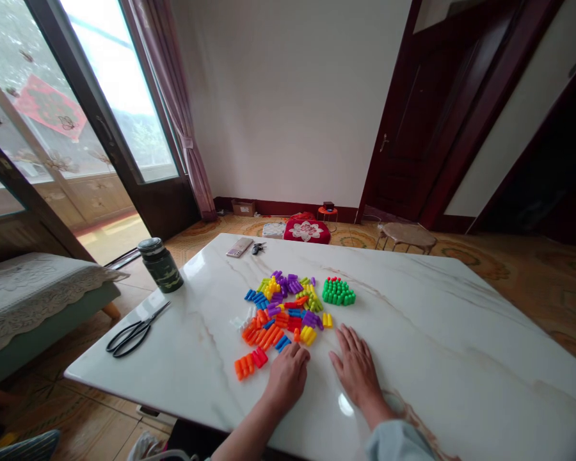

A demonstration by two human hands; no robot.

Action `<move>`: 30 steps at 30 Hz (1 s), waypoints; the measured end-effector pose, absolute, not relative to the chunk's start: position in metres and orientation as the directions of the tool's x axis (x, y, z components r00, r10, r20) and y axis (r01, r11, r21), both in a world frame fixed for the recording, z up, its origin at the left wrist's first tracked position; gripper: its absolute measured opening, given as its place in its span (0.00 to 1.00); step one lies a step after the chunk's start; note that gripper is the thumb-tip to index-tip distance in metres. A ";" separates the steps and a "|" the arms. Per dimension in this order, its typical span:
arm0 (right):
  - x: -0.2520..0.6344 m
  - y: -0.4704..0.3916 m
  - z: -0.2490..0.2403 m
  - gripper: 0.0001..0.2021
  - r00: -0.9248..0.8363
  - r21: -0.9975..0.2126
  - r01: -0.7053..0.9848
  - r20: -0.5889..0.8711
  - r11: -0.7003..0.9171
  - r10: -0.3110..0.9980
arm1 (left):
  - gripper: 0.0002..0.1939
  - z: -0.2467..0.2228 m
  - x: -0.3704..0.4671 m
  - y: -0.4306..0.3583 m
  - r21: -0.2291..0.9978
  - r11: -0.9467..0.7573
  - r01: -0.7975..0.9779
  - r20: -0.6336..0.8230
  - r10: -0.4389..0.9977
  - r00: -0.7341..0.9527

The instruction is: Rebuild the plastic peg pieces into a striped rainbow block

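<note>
My left hand (288, 370) is closed, its fingers curled down at the near edge of a pile of colourful plastic toy pieces (278, 320). What those fingers hold, if anything, is hidden. Just beyond its fingertips lie blue pieces (283, 344), a small orange piece (296, 335) and yellow pieces (308, 335). To its left, a row of orange pieces (244, 367) lies beside red ones (259, 357). Flat on the white marbled table (461, 358) rests my right hand (358, 366), open with nothing in it. Green pieces (338, 292), some with red ones, stand grouped beyond it.
Black-handled scissors (137, 331) lie at the table's left, with a dark green patterned jar (160, 264) behind them. A phone (240, 247) and keys (258, 248) sit at the far edge. Past the table are a stool (407, 237) and a red cushioned seat (307, 232).
</note>
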State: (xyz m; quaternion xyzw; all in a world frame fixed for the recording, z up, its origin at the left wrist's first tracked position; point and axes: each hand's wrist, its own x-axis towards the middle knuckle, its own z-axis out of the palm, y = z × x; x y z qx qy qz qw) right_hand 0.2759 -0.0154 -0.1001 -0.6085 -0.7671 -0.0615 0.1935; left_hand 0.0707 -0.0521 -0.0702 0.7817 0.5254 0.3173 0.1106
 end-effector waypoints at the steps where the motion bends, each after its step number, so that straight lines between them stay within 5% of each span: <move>1: 0.276 -0.015 -0.100 0.27 -0.184 -0.142 0.958 0.368 0.250 0.912 | 0.10 -0.070 0.071 -0.052 0.506 -0.424 0.751 0.380 0.891 0.247; 30: 0.274 -0.018 -0.092 0.25 -0.196 -0.113 0.962 0.352 0.249 0.915 | 0.10 -0.066 0.071 -0.055 0.427 -0.490 0.760 0.421 0.851 0.313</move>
